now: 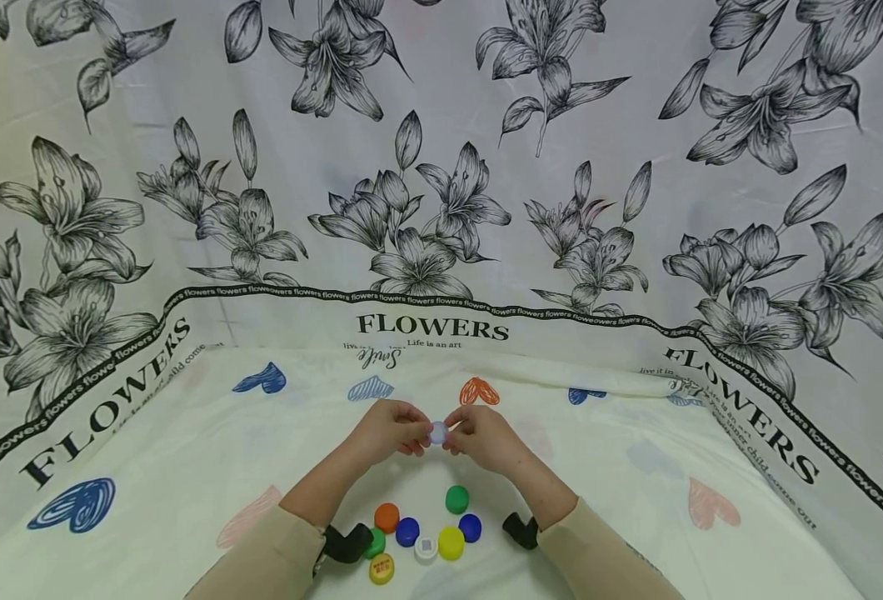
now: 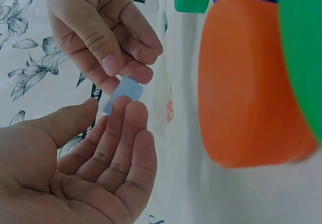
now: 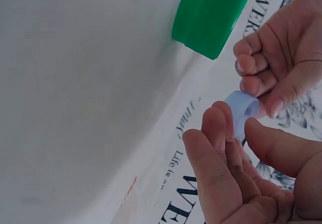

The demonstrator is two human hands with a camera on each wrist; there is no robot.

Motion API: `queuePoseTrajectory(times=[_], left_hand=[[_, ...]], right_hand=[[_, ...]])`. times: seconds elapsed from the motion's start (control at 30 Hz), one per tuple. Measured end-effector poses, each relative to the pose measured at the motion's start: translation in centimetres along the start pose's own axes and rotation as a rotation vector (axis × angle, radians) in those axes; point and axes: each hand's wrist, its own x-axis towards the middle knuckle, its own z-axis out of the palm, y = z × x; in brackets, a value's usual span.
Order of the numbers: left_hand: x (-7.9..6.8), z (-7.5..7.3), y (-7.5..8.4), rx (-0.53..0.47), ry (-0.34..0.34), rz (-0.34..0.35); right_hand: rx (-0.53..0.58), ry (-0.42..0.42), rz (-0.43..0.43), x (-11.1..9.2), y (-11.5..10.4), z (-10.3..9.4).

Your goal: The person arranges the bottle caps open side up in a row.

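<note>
Between the fingertips of both hands is a small translucent pale-blue bottle cap, held up over the cloth. My left hand grips its left side. On its right side my right hand pinches it with thumb and fingers. The right wrist view shows the cap side-on, its hollow opening facing the right thumb. In the left wrist view the cap is partly covered by fingers. Nearest to the hands on the cloth lies a green cap.
Closer to me lie an orange cap, blue caps, a white cap, a yellow cap, a printed golden cap and another green cap, partly behind the left wrist camera. A flower-printed curtain rises behind.
</note>
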Motion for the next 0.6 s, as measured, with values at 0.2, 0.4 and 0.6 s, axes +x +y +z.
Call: queuePoseTrajectory(times=[0.2, 0.4, 0.6], left_hand=[[0.23, 0.09, -0.18, 0.021, 0.008, -0.022], [0.22, 0.29, -0.30, 0.056, 0.024, -0.078], [0.16, 0.44, -0.33, 0.057, 0.001, -0.123]], right_hand=[[0.016, -0.008, 0.013, 0.14, 0.24, 0.07], [0.037, -0.023, 0.028, 0.36, 0.59, 0.01], [0.033, -0.051, 0.030, 0.38, 0.65, -0.11]])
